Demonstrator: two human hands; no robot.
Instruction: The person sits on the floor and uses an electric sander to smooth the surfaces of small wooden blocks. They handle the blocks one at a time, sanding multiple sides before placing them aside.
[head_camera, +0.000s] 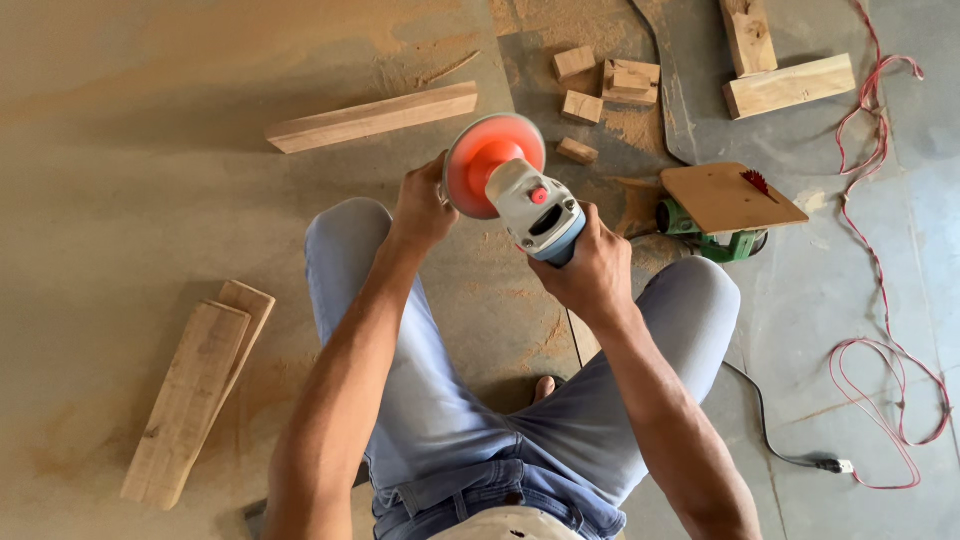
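One head-worn view looks steeply down — close over the person's lap, dusty floor (120, 150) beyond.

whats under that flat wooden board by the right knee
A green power tool sits under the wooden board, a red toothed blade poking through it. Most of the tool's body is covered.

Both arms extend forward over bent knees; left hand (422, 208) raised with fingers curled, right hand (590, 270) closed in a firm grip, wrist straight.
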